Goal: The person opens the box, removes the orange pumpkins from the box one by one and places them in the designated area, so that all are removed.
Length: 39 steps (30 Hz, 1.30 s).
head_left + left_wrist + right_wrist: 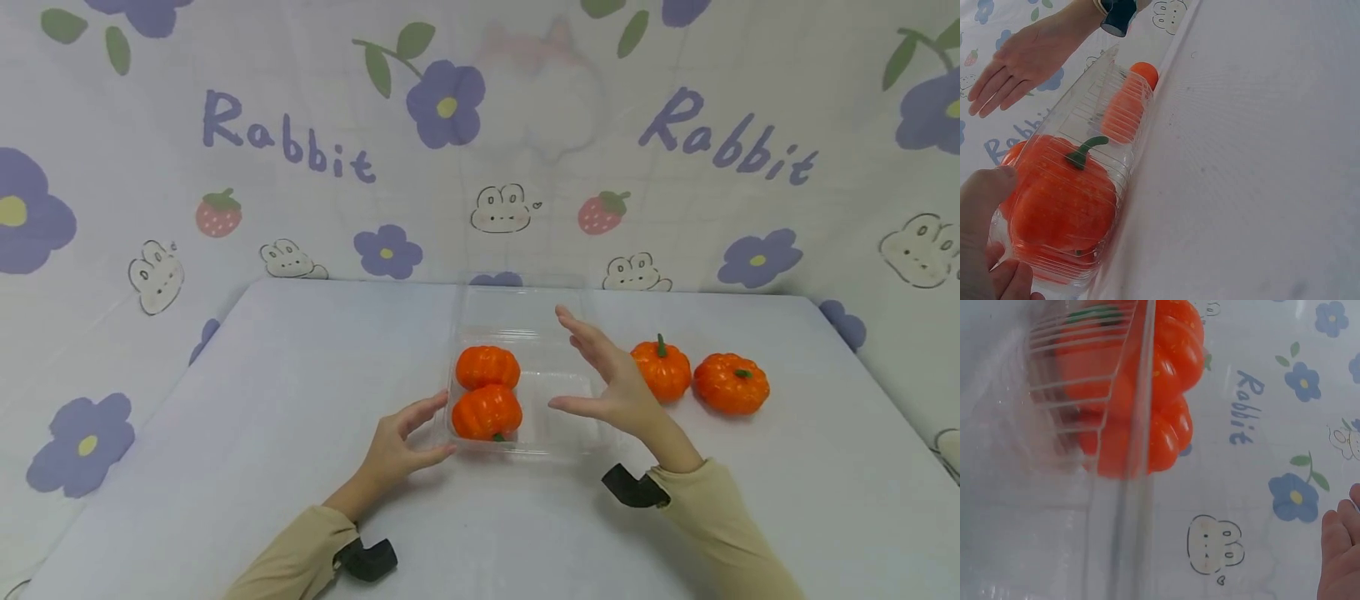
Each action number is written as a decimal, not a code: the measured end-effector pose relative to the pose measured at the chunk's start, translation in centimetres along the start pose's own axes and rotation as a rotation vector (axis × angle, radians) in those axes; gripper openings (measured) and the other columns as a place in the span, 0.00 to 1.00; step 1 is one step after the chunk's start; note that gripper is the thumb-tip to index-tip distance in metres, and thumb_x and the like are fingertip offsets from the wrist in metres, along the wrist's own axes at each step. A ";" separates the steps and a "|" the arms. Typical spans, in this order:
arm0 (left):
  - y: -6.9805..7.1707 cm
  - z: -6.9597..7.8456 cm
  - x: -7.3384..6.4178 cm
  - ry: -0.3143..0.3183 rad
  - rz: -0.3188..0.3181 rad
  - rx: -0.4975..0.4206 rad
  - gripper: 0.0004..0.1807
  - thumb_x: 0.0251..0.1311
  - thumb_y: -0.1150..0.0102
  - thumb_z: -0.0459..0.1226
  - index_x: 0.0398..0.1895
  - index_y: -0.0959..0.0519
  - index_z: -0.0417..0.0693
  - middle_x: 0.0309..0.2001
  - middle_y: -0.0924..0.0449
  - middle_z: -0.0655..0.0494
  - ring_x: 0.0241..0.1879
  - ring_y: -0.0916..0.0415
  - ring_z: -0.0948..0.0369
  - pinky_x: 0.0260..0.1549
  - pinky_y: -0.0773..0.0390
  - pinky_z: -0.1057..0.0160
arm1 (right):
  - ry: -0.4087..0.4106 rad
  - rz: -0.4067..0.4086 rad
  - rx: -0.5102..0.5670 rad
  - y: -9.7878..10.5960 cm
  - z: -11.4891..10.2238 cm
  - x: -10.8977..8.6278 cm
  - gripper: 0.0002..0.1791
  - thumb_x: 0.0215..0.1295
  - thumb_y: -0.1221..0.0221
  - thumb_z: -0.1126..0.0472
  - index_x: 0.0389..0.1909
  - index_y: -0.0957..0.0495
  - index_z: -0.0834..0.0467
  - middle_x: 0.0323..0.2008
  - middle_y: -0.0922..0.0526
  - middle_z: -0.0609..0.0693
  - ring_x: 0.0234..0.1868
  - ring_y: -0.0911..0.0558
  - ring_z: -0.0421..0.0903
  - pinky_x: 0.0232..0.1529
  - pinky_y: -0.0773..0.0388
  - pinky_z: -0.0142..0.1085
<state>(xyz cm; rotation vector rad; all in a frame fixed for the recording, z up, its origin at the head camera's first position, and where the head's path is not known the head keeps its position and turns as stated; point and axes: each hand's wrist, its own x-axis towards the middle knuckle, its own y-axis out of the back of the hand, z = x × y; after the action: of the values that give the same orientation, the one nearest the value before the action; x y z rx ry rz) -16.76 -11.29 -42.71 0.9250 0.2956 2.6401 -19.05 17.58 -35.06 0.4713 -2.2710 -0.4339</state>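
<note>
A clear plastic box (pixel 558 448) stands on the table, its hinged lid (pixel 525 310) laid open toward the back. Inside its left half sit two orange toy pumpkins, the rear pumpkin (pixel 487 367) against the front pumpkin (pixel 486 412), whose green stem points forward. My left hand (pixel 397 442) rests at the front-left corner, thumb and fingers spread against the walls. Over the box's right half hovers my right hand (pixel 611 392), fingers apart and holding nothing. In the left wrist view, the front pumpkin (pixel 1063 200) shows through the ribbed wall.
Right of the box, partly behind my right hand, stands an upright pumpkin (pixel 663 375). Another pumpkin (pixel 731 385) lies beside it, tilted. A white-covered table (pixel 337 350) meets a printed cloth backdrop (pixel 300 100) at the rear.
</note>
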 end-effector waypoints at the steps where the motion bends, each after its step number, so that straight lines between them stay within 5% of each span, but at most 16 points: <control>1: 0.0 -0.1 0.0 0.005 -0.003 -0.008 0.31 0.34 0.35 0.17 0.48 0.33 0.19 0.49 0.32 0.27 0.49 0.35 0.35 0.47 0.35 0.41 | -0.007 -0.011 -0.001 -0.2 -0.4 0.2 0.48 0.36 0.31 0.78 0.62 0.45 0.70 0.64 0.45 0.63 0.64 0.44 0.48 0.60 0.43 0.35; 10: -0.3 -0.4 -0.2 0.058 -0.014 -0.099 0.30 0.38 0.37 0.17 0.49 0.34 0.18 0.51 0.34 0.26 0.51 0.37 0.35 0.49 0.38 0.41 | 0.009 -0.125 0.002 -2.2 -2.0 1.1 0.44 0.39 0.34 0.79 0.59 0.45 0.75 0.62 0.44 0.68 0.63 0.42 0.52 0.58 0.40 0.45; 27: -0.2 -0.2 -0.4 0.020 0.000 -0.059 0.30 0.36 0.35 0.17 0.48 0.34 0.18 0.49 0.33 0.25 0.50 0.36 0.35 0.48 0.36 0.42 | -0.040 -0.241 -0.011 -3.8 -0.8 0.8 0.33 0.47 0.38 0.76 0.56 0.40 0.76 0.58 0.38 0.69 0.59 0.37 0.59 0.55 0.37 0.49; 32: -0.1 -0.4 -0.2 0.029 -0.010 -0.054 0.30 0.37 0.35 0.18 0.49 0.34 0.18 0.50 0.33 0.26 0.50 0.36 0.36 0.49 0.35 0.43 | -0.089 -0.303 -0.083 -3.9 -1.1 0.9 0.30 0.50 0.37 0.71 0.55 0.36 0.73 0.56 0.32 0.65 0.56 0.33 0.58 0.55 0.36 0.50; 39: 0.1 -0.5 -0.1 0.016 -0.014 -0.039 0.30 0.37 0.35 0.18 0.49 0.33 0.19 0.50 0.33 0.27 0.50 0.35 0.36 0.48 0.35 0.42 | -0.072 -0.355 -0.031 -4.5 0.0 0.9 0.28 0.51 0.38 0.72 0.55 0.33 0.71 0.56 0.32 0.62 0.58 0.33 0.54 0.53 0.33 0.48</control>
<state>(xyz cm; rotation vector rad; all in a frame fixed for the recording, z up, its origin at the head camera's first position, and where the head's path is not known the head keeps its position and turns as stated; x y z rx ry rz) -17.02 -11.48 -43.11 0.8870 0.2521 2.6321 -18.67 13.22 -36.49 0.8610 -2.2485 -0.6714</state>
